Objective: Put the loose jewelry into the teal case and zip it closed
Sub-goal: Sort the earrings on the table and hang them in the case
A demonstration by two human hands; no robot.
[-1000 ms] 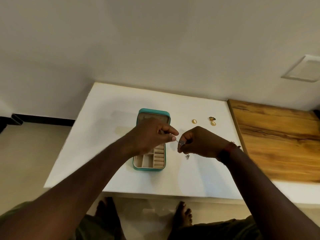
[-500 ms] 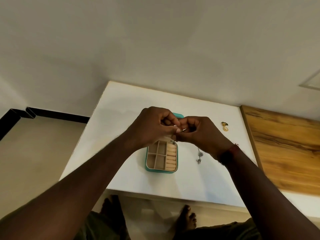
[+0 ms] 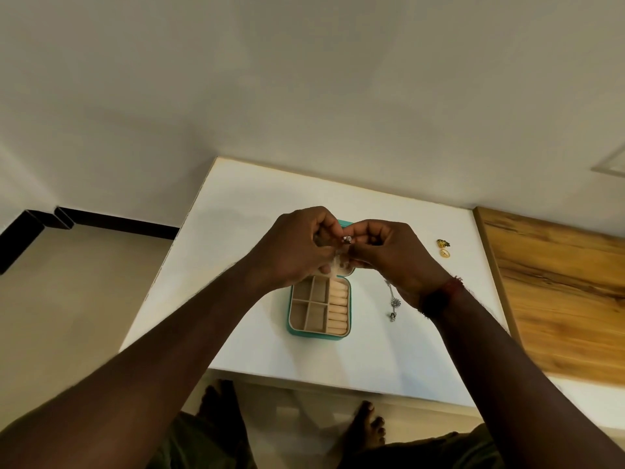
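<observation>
Above the far end of the open teal case (image 3: 318, 336), the left hand (image 3: 297, 247) and the right hand (image 3: 397, 257) meet with their fingers curled in. The fingertips of both pinch one small silver piece (image 3: 346, 239) between them. It glints like a stud or a clasp, though it is too small to say which. Working it with two hands suggests something fiddly, perhaps a back or a catch to fasten before it goes in.

The case lies flat in the middle of the white tabletop (image 3: 223, 231), towards the near edge, with its lid hidden behind the hands. Its square compartments and its row of ring rolls look empty, so the packing seems barely started.

Just right of the case a silver chain (image 3: 393, 304) with small pendants lies loose, its upper end hidden under the right wrist. Two gold pieces (image 3: 443, 248) sit close together near the right edge, beside the wooden board (image 3: 554, 292). The zip cannot be run until all of these are inside.
</observation>
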